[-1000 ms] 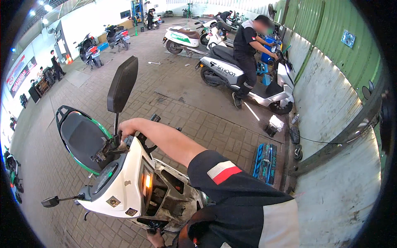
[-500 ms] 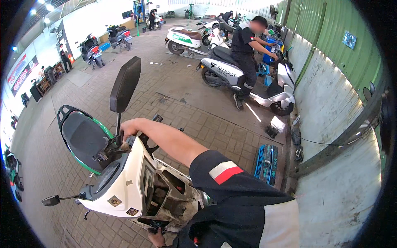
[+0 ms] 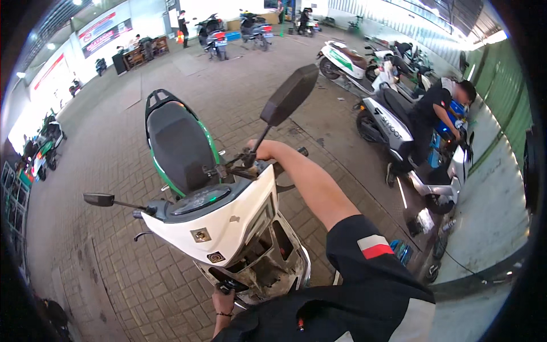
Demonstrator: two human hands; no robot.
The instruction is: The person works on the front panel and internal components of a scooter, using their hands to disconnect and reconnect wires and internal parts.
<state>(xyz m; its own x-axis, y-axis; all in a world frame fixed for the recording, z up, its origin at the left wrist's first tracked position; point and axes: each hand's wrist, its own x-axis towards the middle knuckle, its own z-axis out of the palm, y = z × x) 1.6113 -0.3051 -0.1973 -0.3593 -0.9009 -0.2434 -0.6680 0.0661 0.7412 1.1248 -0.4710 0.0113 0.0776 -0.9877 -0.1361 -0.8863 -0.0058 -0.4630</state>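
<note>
A white scooter (image 3: pixel 222 222) with green trim stands in front of me, its front panel off and the frame inside exposed. My right hand (image 3: pixel 261 150) is closed around the handlebar (image 3: pixel 246 165) beside the mirror stem, which partly hides the fingers. Low at the scooter's front, my left hand (image 3: pixel 223 301) grips a small black part (image 3: pixel 229 285) at the edge of the opening; its exact kind cannot be made out. A green light glows on the dashboard (image 3: pixel 205 199). The black seat (image 3: pixel 179 142) lies behind the handlebar.
A person (image 3: pixel 439 114) works at a silver-white scooter (image 3: pixel 390 122) on the right, near a wall. Another white and green scooter (image 3: pixel 345 61) stands behind it. The scooter's mirrors (image 3: pixel 290 94) stick out on both sides. Blue tools (image 3: pixel 402 252) lie right of my sleeve.
My view has swung left, so the scene sits further right. The dashboard now shows a green light. Both hands keep their places on the scooter.
</note>
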